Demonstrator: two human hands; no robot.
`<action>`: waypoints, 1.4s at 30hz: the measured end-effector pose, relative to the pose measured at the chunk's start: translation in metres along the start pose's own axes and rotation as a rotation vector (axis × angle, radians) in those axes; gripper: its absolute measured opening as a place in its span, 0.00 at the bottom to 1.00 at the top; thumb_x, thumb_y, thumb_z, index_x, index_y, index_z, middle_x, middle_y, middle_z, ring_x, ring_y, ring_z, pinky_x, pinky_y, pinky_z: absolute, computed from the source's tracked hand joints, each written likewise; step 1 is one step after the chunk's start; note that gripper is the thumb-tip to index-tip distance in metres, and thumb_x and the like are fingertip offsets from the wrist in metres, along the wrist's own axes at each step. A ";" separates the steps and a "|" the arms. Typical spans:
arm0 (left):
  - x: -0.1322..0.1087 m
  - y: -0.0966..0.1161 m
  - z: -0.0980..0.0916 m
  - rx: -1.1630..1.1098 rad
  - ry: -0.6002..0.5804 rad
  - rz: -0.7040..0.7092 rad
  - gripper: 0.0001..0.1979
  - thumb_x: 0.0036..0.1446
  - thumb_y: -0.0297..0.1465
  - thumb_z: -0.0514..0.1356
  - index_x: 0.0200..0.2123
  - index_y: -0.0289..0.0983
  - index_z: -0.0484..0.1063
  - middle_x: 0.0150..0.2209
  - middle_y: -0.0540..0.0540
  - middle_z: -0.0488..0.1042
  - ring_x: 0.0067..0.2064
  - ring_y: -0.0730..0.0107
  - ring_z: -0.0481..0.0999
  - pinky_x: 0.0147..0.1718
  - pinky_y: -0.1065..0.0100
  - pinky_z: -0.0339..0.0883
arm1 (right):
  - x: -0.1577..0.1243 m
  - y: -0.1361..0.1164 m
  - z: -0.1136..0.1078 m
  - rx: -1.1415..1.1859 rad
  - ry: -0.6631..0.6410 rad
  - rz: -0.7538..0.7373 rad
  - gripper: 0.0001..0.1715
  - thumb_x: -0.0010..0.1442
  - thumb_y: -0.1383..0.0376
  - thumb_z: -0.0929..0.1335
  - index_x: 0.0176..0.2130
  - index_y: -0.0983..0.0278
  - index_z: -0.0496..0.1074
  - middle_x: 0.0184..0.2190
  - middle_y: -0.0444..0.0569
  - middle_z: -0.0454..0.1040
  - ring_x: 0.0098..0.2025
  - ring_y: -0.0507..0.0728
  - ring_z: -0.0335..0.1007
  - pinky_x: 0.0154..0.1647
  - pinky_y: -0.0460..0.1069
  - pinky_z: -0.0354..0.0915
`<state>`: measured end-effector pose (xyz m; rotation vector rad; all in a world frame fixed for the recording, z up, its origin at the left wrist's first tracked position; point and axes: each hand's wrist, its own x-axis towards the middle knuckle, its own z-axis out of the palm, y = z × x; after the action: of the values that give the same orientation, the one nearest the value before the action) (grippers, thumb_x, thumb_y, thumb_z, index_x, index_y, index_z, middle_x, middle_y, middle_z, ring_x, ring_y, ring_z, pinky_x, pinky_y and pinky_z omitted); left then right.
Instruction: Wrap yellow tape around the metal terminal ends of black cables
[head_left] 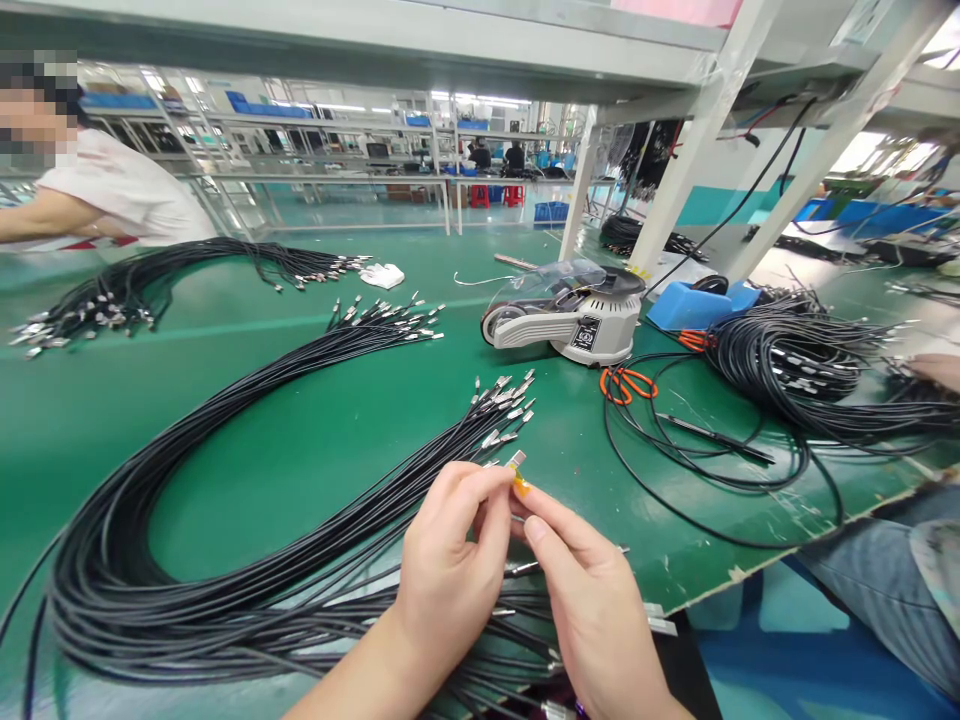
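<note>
On the near side of the tape dispenser, holds a small metal connector in the left hand, with fingers pinched closed just below the bright tip. Touches a bit of yellow tape just under it with the right hand, with thumb and index nearly together; cannot tell whether closed on anything. Left of the dispenser on the green table, a long curved bundle of black cables with metal-tipped ends. Right of the dispenser, a blue holder and coiled cables; just in front, orange scissor handles.
</note>
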<state>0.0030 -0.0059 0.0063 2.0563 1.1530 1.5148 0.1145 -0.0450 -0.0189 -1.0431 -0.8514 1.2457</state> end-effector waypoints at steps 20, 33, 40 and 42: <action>0.007 -0.002 -0.006 0.123 -0.099 -0.216 0.03 0.57 0.27 0.58 0.35 0.39 0.71 0.31 0.51 0.73 0.30 0.75 0.73 0.29 0.74 0.69 | 0.001 -0.007 0.002 -0.051 -0.007 0.010 0.15 0.61 0.60 0.67 0.47 0.57 0.76 0.51 0.49 0.74 0.54 0.60 0.68 0.59 0.55 0.61; 0.005 -0.005 -0.009 0.334 -0.059 0.073 0.07 0.59 0.24 0.56 0.41 0.37 0.70 0.33 0.48 0.72 0.33 0.73 0.72 0.34 0.71 0.68 | 0.011 -0.016 -0.002 0.000 0.082 0.036 0.20 0.58 0.50 0.67 0.41 0.62 0.73 0.40 0.49 0.75 0.42 0.57 0.71 0.43 0.52 0.68; 0.004 -0.006 -0.009 0.446 -0.060 0.216 0.06 0.59 0.23 0.56 0.41 0.34 0.69 0.33 0.45 0.73 0.35 0.69 0.72 0.36 0.67 0.68 | 0.030 -0.034 0.011 -0.204 -0.002 0.066 0.17 0.52 0.53 0.71 0.31 0.65 0.71 0.28 0.45 0.73 0.32 0.54 0.68 0.36 0.49 0.66; 0.005 -0.005 -0.010 0.433 -0.056 0.185 0.05 0.59 0.23 0.56 0.39 0.34 0.69 0.32 0.46 0.73 0.34 0.69 0.72 0.36 0.68 0.69 | 0.029 -0.033 0.013 -0.230 -0.008 0.055 0.15 0.54 0.55 0.70 0.30 0.65 0.70 0.27 0.45 0.72 0.30 0.53 0.68 0.35 0.49 0.65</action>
<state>-0.0075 -0.0003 0.0098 2.5319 1.4003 1.3641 0.1177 -0.0146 0.0154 -1.2529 -0.9941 1.2185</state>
